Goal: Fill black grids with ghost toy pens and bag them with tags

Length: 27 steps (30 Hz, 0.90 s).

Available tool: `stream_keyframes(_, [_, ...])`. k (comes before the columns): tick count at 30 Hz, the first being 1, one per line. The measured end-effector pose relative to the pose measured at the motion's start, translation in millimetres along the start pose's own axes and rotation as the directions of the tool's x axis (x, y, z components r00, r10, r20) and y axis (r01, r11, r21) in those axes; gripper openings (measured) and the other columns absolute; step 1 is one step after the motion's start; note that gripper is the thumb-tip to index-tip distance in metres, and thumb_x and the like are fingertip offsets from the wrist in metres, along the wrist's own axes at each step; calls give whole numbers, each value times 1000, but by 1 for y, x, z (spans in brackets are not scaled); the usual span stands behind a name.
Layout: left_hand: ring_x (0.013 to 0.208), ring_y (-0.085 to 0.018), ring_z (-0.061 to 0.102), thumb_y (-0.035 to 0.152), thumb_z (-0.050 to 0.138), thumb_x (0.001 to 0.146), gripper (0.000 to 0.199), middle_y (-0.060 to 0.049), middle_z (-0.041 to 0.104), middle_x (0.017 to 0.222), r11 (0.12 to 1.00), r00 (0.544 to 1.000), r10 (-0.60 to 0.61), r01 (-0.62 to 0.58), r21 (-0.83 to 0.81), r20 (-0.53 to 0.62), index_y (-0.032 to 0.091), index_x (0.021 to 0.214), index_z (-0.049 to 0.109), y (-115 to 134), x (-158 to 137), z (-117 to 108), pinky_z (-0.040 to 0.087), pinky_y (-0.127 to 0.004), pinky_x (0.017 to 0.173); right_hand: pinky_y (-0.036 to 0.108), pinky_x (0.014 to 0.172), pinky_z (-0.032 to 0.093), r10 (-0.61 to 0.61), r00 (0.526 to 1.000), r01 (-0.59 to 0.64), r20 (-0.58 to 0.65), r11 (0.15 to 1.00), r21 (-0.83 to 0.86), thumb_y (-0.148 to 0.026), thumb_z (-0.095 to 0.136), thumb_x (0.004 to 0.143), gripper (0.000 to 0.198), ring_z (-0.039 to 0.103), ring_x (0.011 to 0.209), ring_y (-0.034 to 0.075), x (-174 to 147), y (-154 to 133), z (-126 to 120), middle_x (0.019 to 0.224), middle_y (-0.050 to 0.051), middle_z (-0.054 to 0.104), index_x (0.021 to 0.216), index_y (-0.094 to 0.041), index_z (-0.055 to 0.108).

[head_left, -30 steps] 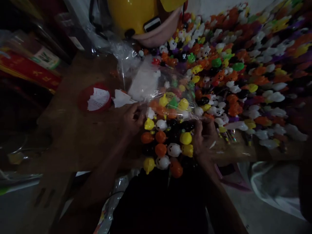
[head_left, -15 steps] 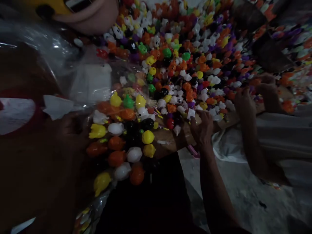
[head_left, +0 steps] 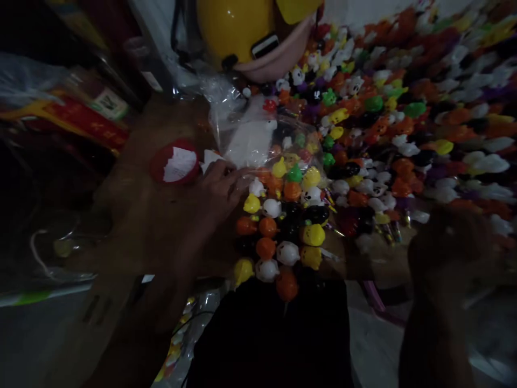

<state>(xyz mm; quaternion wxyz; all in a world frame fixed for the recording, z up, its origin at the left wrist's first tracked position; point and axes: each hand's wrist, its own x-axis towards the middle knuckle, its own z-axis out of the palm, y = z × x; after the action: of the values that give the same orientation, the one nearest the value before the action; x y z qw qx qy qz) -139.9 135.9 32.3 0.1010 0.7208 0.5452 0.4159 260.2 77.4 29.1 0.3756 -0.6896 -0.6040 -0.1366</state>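
Observation:
My left hand [head_left: 222,186] is at the near-left edge of a clear plastic bag [head_left: 250,143], its fingers bent and closed on the film. Small toy figures show through the bag. Just past the knuckles lies a white paper piece [head_left: 210,158]. Rows of round-headed toys in orange, white, yellow and black, such as an orange one [head_left: 265,248], lie between the bag and my lap. Over the near edge of the big toy pile [head_left: 404,140] is my right hand [head_left: 448,248], dark and smeared by motion; whether it holds anything cannot be seen.
Left of the bag a red bowl [head_left: 155,164] holds paper slips. Behind the bag stands a pink tub [head_left: 278,59] with a large yellow round thing [head_left: 234,27] in it. Red and yellow packaging [head_left: 76,118] sits at the far left. A pink bar [head_left: 374,296] shows below the table edge.
My view has swung left, so the bag and toys appear further right. My right hand, earlier by the small toys at the pile's edge, is now further right and blurred. The co-worker's hands are no longer distinguishable.

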Motion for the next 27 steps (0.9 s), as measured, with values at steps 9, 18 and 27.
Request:
stream_keyframes(9, [82, -17, 67, 29, 59, 99, 20, -6, 75, 102, 983, 981, 183, -185, -15, -66, 21, 102, 77, 20, 25, 7, 50, -28, 73, 29, 64, 47, -453, 696, -43, 558, 749, 662, -30, 65, 95, 13, 65, 70, 18, 36, -171, 21, 81, 1, 72, 93, -23, 76])
stream_keyframes(18, [84, -23, 70, 34, 50, 107, 30, -5, 78, 89, 956, 962, 258, -267, 124, 86, 26, 114, 78, 36, 27, 1, 51, -35, 81, 29, 65, 42, -427, 791, 286, 439, 891, 352, -27, 60, 94, 17, 64, 78, 21, 33, -174, 59, 97, 9, 72, 95, -20, 76])
stream_keyframes(27, [94, -21, 69, 16, 51, 104, 23, -8, 74, 100, 841, 851, 517, -525, 130, 90, 13, 113, 72, 40, 5, -15, 57, -35, 86, 30, 58, 27, -256, 804, 327, 537, 944, -40, -36, 44, 106, 33, 58, 69, 20, 26, -183, 16, 88, 11, 69, 100, -18, 72])
